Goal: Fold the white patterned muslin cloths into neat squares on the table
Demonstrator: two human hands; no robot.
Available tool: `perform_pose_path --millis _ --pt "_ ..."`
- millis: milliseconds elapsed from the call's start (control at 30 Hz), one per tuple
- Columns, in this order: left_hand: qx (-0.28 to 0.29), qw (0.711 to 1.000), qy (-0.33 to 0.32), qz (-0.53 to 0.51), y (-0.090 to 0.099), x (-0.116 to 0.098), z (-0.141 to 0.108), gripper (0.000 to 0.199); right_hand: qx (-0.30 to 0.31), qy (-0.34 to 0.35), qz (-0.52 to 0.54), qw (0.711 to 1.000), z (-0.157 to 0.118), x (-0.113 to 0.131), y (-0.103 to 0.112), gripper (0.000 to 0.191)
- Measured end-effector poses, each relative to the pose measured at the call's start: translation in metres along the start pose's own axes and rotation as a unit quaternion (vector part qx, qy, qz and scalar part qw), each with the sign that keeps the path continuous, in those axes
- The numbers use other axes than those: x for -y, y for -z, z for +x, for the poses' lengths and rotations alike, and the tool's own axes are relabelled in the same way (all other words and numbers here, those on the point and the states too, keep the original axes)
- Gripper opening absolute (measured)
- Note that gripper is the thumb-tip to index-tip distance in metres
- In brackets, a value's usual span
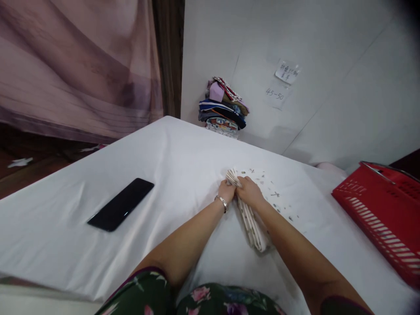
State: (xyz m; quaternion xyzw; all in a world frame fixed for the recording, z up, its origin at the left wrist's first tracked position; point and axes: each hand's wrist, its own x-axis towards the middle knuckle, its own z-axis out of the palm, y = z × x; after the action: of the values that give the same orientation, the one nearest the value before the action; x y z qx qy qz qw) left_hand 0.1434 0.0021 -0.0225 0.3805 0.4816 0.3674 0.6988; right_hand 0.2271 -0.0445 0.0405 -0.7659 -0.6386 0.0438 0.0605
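Note:
A white patterned cloth (251, 223) lies on the white-covered table, gathered into long narrow folds running toward my body. Its far end is bunched up between my two hands. My left hand (226, 190), with a silver bracelet at the wrist, is closed on the left side of this bunched end. Right beside it, my right hand (248, 190) grips the same end from the right. Part of the cloth, printed with small leaf-like marks, spreads flat beyond and to the right of my right hand. The fingertips are partly hidden in the folds.
A black flat tablet-like object (121, 204) lies on the table (183, 153) at the left. A red plastic basket (383, 214) stands at the right edge. Behind the table's far edge is a stack of folded clothes (223, 107) against the wall. A pink curtain hangs at the left.

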Motion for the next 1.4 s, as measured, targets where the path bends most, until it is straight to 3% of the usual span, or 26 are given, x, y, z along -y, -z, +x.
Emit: perform_pose_path --millis 133,300,400,533,633,733,900,1067,1200,1400 --pt "0.062 0.997 0.036 -0.033 0.004 -0.013 -0.008 0.032 -0.013 0.008 0.040 0.999 -0.003 0.000 -0.002 0.031" --pt "0.098 0.992 0.068 -0.048 0.007 -0.026 -0.015 0.033 -0.019 0.044 0.141 0.989 -0.008 -0.012 -0.002 0.037" --pt "0.110 0.989 0.086 -0.046 0.008 -0.028 -0.015 0.029 -0.041 0.013 0.212 0.976 0.001 -0.042 0.002 0.039" --pt "0.103 0.989 0.093 -0.046 0.010 -0.028 -0.014 0.026 -0.066 -0.115 0.188 0.973 0.030 -0.100 0.010 0.040" --pt "0.105 0.988 0.102 -0.047 0.012 -0.030 -0.014 0.031 -0.020 -0.172 0.201 0.964 0.052 -0.135 0.013 0.050" --pt "0.107 0.986 0.120 -0.047 0.010 -0.036 -0.013 0.041 0.046 -0.205 0.242 0.947 0.068 -0.153 0.012 0.062" --pt "0.051 0.993 0.100 -0.023 -0.001 -0.043 -0.011 0.040 0.119 -0.220 0.315 0.916 0.087 -0.160 0.010 0.087" --pt "0.011 0.997 0.072 -0.033 -0.011 -0.044 -0.009 0.027 0.155 -0.209 0.387 0.884 0.096 -0.165 0.016 0.092" --pt "0.023 0.997 0.063 -0.043 -0.012 -0.050 -0.011 0.018 0.143 -0.188 0.483 0.843 0.091 -0.167 0.028 0.091" --pt "0.074 0.995 0.049 -0.038 -0.005 -0.073 -0.021 0.018 0.077 -0.155 0.504 0.846 0.080 -0.161 0.060 0.076"
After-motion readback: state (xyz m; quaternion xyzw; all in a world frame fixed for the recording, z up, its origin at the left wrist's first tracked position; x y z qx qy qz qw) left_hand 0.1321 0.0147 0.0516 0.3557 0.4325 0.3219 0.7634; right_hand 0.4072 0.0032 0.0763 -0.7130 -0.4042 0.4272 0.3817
